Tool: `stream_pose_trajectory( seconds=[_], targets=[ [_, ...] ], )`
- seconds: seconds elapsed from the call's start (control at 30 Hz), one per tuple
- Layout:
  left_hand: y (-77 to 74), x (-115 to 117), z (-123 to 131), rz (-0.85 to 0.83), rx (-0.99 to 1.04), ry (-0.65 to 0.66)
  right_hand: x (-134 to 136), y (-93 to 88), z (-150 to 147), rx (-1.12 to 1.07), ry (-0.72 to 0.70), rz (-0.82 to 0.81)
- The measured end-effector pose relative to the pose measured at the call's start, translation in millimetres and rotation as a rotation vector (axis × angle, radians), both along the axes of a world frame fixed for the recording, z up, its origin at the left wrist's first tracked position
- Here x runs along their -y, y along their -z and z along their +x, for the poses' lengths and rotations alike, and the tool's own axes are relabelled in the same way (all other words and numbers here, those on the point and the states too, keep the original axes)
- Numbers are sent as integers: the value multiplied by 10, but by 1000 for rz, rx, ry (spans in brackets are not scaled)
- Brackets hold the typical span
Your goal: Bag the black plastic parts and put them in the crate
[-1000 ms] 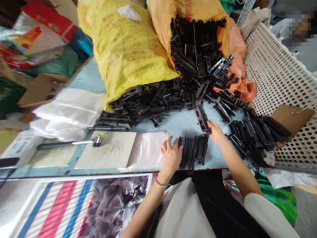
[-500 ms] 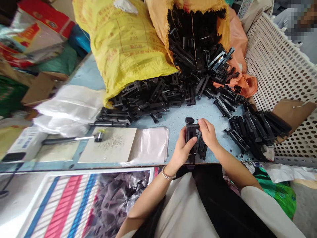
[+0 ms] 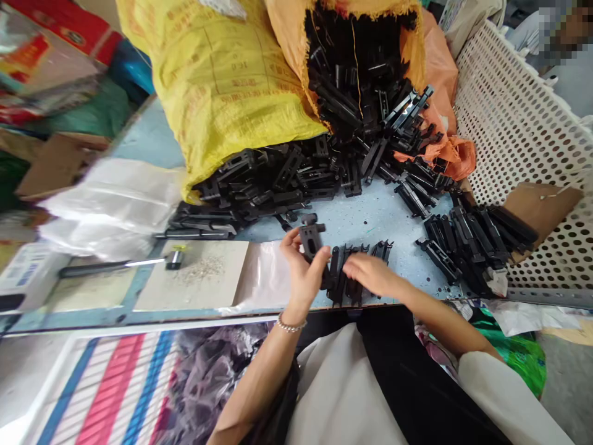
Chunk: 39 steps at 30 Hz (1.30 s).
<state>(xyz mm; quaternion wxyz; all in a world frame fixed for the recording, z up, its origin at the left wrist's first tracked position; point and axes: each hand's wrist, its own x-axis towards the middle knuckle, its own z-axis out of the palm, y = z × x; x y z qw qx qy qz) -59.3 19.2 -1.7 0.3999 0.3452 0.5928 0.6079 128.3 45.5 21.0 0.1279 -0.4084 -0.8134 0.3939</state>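
My left hand [image 3: 303, 272] is wrapped around a black slotted part [image 3: 311, 240], a long narrow piece with a short round crossbar at its upper end. It is held tilted above the table, near the edge of the white sheets. Beside it, several similar black parts [image 3: 340, 269] lie side by side at the table's front edge. My right hand [image 3: 373, 273] is over this row with its fingers curled together. Whatever its fingertips hold, if anything, is hidden.
A yellow sack [image 3: 241, 80] and an orange sack [image 3: 291, 37] spill black parts across the back. More parts [image 3: 463, 241] are piled at right before a white perforated basket [image 3: 504, 111]. At left, a hammer [image 3: 120, 267] rests across a pale board [image 3: 189, 290].
My left hand has moved left with the black part. My right hand has let go of that part and come down over the row, which now shows more fully.
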Motion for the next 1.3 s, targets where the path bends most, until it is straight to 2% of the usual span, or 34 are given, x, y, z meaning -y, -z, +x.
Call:
stream_pose_trajectory(
  seconds=[0.03,0.13,0.17,0.2,0.27,0.33,0.4,0.47,0.53,0.6,0.63,0.7,0.8,0.87,0.93,1.0,1.1,1.17,1.23,1.3],
  targets=[
    [103,-8,-75,-55,-35,-17,-218,-35,102,85,70,53],
    [419,20,-216,-244,-168,15,-940,-97,511,480,572,329],
    [510,47,-226,-266,-239,45,-1150,-99,650,606,729,363],
    [583,76,-220,-257,-320,75,-1323,-97,774,701,814,327],
    [662,129,-177,-172,-495,113,-1527,-87,945,777,874,238],
    [637,149,-117,-73,-624,107,-1520,-80,982,675,837,168],
    [523,130,-40,3,-619,115,-1317,-66,877,391,740,111],
    [361,82,63,71,-451,200,-973,-42,665,11,558,-13],
    [193,30,186,105,-191,354,-582,-32,429,-291,335,-204],
    [42,-2,292,77,43,491,-251,-72,267,-368,192,-316],
    [-26,-5,330,45,123,525,-135,-115,233,-357,167,-313],
    [-151,13,374,-28,228,529,-24,-231,248,-295,197,-169],
    [-315,83,421,-140,336,544,-115,-361,338,-165,243,358],
    [-396,131,478,-223,400,617,-266,-349,342,-78,163,703],
    [-443,156,544,-266,436,629,-404,-275,287,-32,70,874],
    [-451,144,577,-266,426,549,-464,-203,204,-24,92,865],
    [-417,70,508,-233,384,392,-351,-168,103,-65,162,654],
    [-391,14,418,-208,434,315,-170,-146,63,-123,59,595],
    [-376,-25,353,-199,511,288,32,-73,18,-154,-96,673],
    [-370,-38,327,-214,541,319,204,48,-36,-153,-171,762]
  ],
)
